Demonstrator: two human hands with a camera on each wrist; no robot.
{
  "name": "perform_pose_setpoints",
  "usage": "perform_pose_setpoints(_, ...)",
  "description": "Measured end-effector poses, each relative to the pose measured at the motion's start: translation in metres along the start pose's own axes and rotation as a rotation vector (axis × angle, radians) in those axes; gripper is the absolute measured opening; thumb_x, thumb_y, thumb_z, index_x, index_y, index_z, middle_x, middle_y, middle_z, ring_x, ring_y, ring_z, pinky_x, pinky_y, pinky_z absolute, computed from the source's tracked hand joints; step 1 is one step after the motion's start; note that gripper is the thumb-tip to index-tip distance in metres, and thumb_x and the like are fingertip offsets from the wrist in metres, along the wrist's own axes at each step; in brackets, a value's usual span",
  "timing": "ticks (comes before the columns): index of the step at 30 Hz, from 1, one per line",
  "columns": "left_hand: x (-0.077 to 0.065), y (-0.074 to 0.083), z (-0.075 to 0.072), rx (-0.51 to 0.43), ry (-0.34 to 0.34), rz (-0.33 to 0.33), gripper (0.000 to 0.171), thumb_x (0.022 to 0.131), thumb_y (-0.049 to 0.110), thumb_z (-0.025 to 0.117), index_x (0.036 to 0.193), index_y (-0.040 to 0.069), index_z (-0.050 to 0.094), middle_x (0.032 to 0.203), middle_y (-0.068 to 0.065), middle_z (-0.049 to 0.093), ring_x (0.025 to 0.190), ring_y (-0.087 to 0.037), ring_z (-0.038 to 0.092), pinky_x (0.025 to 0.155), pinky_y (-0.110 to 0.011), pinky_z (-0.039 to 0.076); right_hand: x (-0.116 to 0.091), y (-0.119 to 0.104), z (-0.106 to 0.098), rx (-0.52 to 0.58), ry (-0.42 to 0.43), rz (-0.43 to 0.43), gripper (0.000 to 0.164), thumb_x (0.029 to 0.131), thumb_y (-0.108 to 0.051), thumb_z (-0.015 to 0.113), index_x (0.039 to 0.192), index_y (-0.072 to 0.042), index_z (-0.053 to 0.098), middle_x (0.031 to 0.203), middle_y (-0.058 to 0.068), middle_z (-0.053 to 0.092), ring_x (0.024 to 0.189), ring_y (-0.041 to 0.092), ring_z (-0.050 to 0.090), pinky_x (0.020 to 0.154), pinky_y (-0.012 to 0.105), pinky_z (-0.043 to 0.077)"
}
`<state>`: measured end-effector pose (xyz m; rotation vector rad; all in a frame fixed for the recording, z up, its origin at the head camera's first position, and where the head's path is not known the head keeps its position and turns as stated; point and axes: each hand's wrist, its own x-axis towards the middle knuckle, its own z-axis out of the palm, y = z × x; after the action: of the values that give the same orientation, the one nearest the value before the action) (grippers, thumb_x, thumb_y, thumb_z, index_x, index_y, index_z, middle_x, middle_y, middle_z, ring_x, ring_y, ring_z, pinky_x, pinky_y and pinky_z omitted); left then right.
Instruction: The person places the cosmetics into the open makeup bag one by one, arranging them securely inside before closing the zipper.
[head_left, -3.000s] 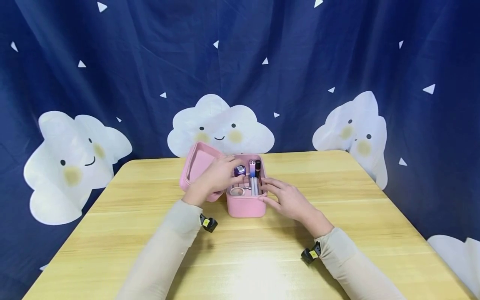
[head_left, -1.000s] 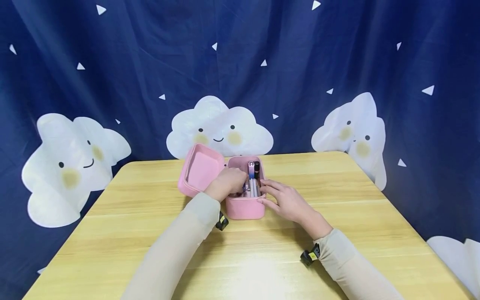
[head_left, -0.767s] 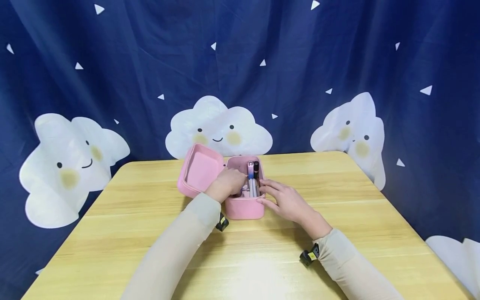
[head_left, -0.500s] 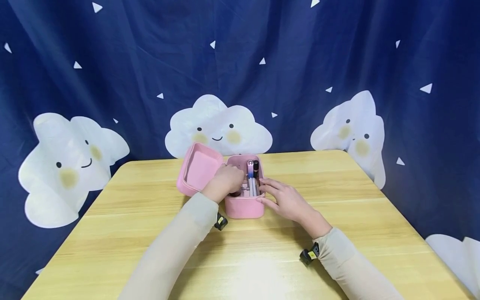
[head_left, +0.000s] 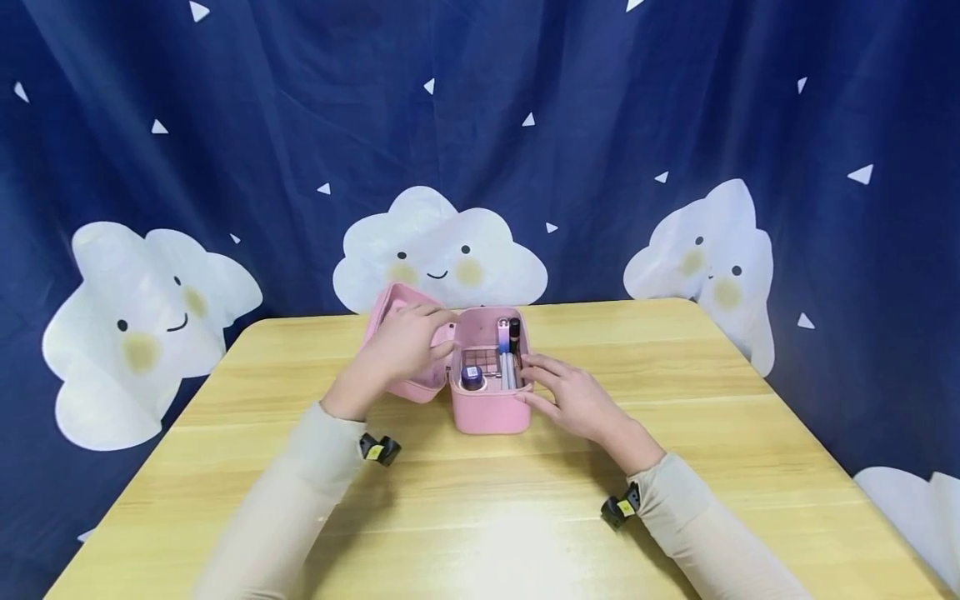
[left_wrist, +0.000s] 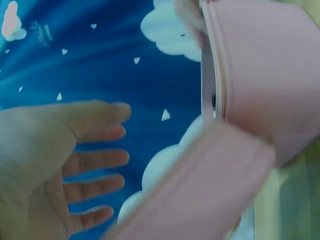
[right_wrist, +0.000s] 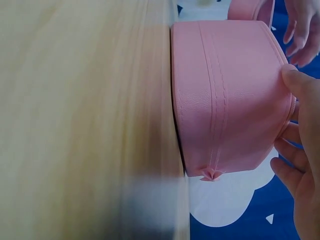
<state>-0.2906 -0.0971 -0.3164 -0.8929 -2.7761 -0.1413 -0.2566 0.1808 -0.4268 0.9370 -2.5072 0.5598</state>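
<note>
A pink makeup case [head_left: 491, 414] stands on the table with its lid [head_left: 390, 304] swung out to the left. My left hand [head_left: 408, 340] hovers over the lid, fingers apart and holding nothing; in the left wrist view the open palm [left_wrist: 45, 165] faces the case. Inside, at the front left, sits a small dark blue jar [head_left: 472, 377]. Along the right wall lie a pink-and-blue tube [head_left: 503, 335], a black-capped tube [head_left: 514, 329] and slim silver tubes [head_left: 508, 372]. My right hand [head_left: 573, 402] holds the case's right front rim, thumb [right_wrist: 296, 80] at the front corner.
A flat gridded piece [head_left: 482, 360] lies on the case floor behind the jar. The case stands toward the back of a light wooden table [head_left: 637, 350]. Behind the table hangs a dark blue curtain [head_left: 480, 108] with white clouds.
My left hand held the dark blue jar, reached down into the case and let it go at the front left. It has since withdrawn left over the lid. The right hand stays put.
</note>
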Motion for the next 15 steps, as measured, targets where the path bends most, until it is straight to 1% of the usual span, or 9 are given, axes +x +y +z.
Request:
perform_pose_setpoints(2,-0.007,-0.009,-0.001,-0.047,0.052,0.047,0.039,0.095,0.032,0.064,0.127,0.010,0.063,0.128,-0.009,0.062,0.123,-0.029,0.053,0.106,-0.049,0.037,0.000,0.001,0.001,-0.003,0.001,0.000,0.044,0.095,-0.043,0.061,0.123,-0.009,0.067,0.139,0.008,0.055,0.121,0.031,0.056,0.099,0.047,0.046)
perform_pose_setpoints(4,-0.014,-0.017,-0.003,-0.089,0.088,0.080,0.038,0.094,0.032,0.065,0.125,0.010,0.065,0.126,-0.009,0.063,0.122,-0.029,0.053,0.106,-0.049,0.037,-0.001,0.002,0.002,-0.002,0.000,-0.002,0.044,0.095,-0.043,0.060,0.123,-0.009,0.067,0.139,0.008,0.055,0.122,0.031,0.056,0.100,0.047,0.046)
perform_pose_setpoints(7,-0.027,-0.024,-0.005,-0.141,0.113,0.088,0.039,0.094,0.032,0.065,0.125,0.009,0.064,0.127,-0.008,0.063,0.123,-0.029,0.052,0.106,-0.050,0.036,-0.001,0.003,0.003,0.003,-0.006,-0.006,0.046,0.095,-0.044,0.060,0.124,-0.009,0.067,0.139,0.008,0.055,0.123,0.031,0.055,0.100,0.047,0.045)
perform_pose_setpoints(10,-0.041,-0.028,-0.008,-0.185,0.145,0.072,0.039,0.094,0.032,0.066,0.125,0.009,0.064,0.126,-0.008,0.062,0.123,-0.029,0.051,0.107,-0.049,0.035,-0.001,0.003,0.004,0.006,-0.007,-0.005,0.048,0.096,-0.045,0.058,0.129,-0.010,0.064,0.139,0.010,0.055,0.123,0.031,0.055,0.100,0.047,0.045)
perform_pose_setpoints(12,-0.051,-0.030,-0.009,-0.209,0.180,0.068,0.037,0.093,0.029,0.067,0.123,0.008,0.065,0.125,-0.010,0.062,0.123,-0.030,0.051,0.107,-0.049,0.035,0.000,0.003,0.003,0.004,-0.007,-0.006,0.050,0.096,-0.045,0.058,0.131,-0.010,0.063,0.138,0.011,0.055,0.123,0.032,0.055,0.101,0.048,0.045)
perform_pose_setpoints(15,-0.064,-0.035,-0.008,-0.219,0.255,0.068,0.034,0.090,0.025,0.070,0.119,0.007,0.067,0.125,-0.013,0.062,0.122,-0.033,0.050,0.105,-0.051,0.036,0.001,0.002,0.001,0.002,0.000,-0.009,0.049,0.096,-0.045,0.058,0.129,-0.010,0.064,0.137,0.012,0.056,0.123,0.032,0.055,0.101,0.048,0.044)
